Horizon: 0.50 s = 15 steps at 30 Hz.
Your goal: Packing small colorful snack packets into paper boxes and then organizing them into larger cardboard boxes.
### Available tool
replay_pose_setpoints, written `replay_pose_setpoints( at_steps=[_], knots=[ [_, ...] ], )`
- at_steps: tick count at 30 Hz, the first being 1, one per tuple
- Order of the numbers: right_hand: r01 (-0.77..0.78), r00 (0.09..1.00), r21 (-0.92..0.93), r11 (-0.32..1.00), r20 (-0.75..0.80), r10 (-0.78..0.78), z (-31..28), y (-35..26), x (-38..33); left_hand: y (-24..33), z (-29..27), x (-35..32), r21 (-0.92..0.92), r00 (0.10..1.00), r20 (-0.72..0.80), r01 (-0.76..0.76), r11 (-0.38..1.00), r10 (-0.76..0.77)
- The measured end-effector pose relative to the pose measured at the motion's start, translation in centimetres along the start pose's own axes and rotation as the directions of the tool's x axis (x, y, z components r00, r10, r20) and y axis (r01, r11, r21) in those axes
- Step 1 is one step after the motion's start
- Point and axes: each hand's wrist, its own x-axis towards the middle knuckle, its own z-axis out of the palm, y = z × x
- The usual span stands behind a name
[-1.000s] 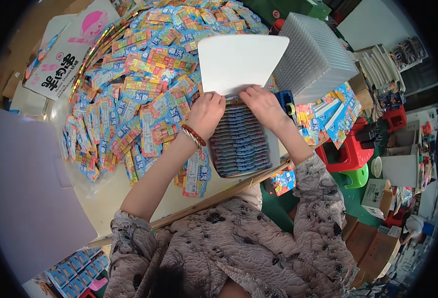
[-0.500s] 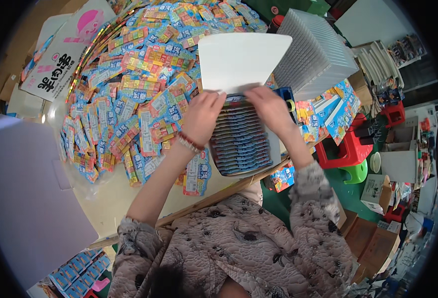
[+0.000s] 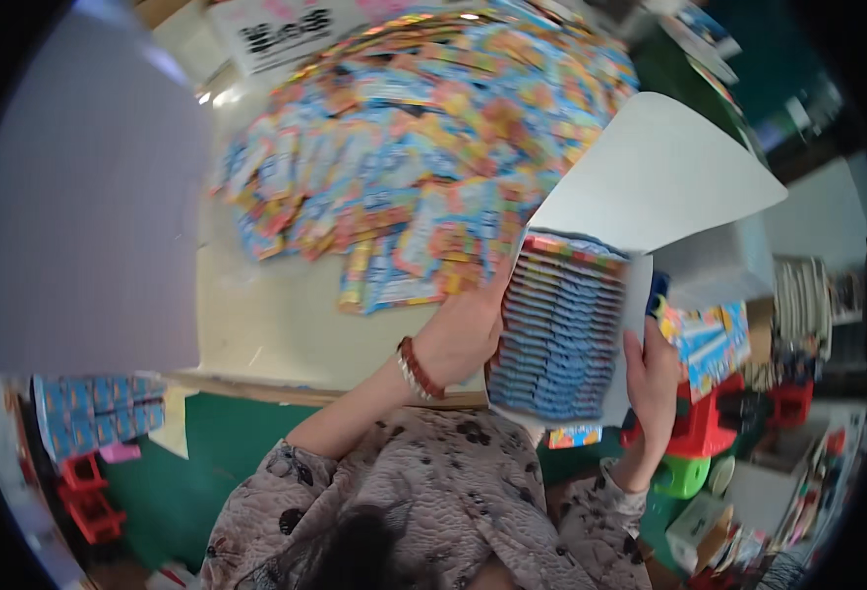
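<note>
A display box with a raised white lid [image 3: 659, 182] is packed with a row of overlapping candy packets [image 3: 561, 334], blue with red and yellow edges. It is tilted at the table's front edge. My left hand [image 3: 468, 329] wraps the box's left side, fingers partly hidden behind it. My right hand [image 3: 655, 379] is closed on the right wall [image 3: 633, 339], thumb up along it and fingers mostly hidden. To the left spreads a heap of loose candy packets [image 3: 423, 147], blurred by motion.
A stack of clear plastic trays [image 3: 714, 265] stands right of the lid. A large pale panel [image 3: 89, 197] rises at the left. Red stools [image 3: 704, 423] and a green stool [image 3: 682, 476] are on the floor at right; blue boxes [image 3: 99, 413] are stacked at lower left.
My hands have moved from the lid's hinge edge down to the box's two sides. The box has turned, its lid now leaning right. The whole view has swung left.
</note>
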Motion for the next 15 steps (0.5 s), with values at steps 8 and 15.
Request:
replay_pose_setpoints(
  at_steps=[8, 15],
  knots=[
    [0.211, 0.883, 0.481, 0.851, 0.279, -0.377, 15.1, -13.6, 1.9, -7.7, -12.8, -14.2, 0.197, 0.867, -0.379, 0.417, 0.888, -0.323],
    [0.370, 0.732, 0.289, 0.883, 0.494, -0.469, 27.7, -20.4, 3.6, -18.9, -18.1, -19.3, 0.124, 0.735, -0.464, 0.607, 0.785, -0.495]
  ],
)
